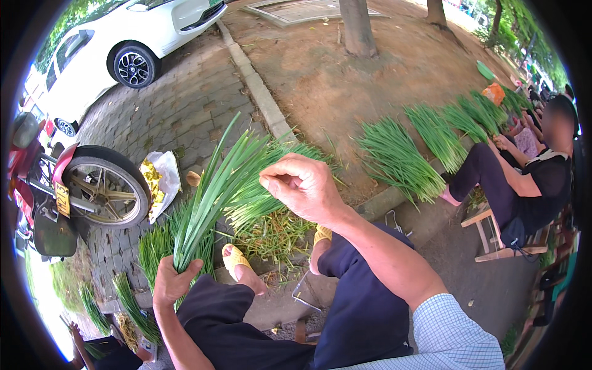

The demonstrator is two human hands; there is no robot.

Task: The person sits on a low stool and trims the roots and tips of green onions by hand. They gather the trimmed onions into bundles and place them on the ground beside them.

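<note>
My left hand (178, 280) is closed around the lower end of a bunch of long, flat-leaved garlic chives (210, 199), which fans up and to the right. My right hand (305, 185) is raised to the right of the leaf tips. Its thumb and forefinger meet in a pinch, and I see nothing between them. Below it a pile of chives (252, 203) lies by the kerb, partly hidden by the held bunch and the hand. Loose yellowish trimmings (277, 236) are scattered between my feet. Another chive pile (155, 252) lies beside my left hand.
A motorcycle wheel (108, 187) and a crumpled plastic bag (166, 180) are on the left. Behind stands a white car (152, 27). On the right, several chive bundles (397, 157) lie along the kerb near a seated person (522, 171). Another person (111, 354) is at lower left.
</note>
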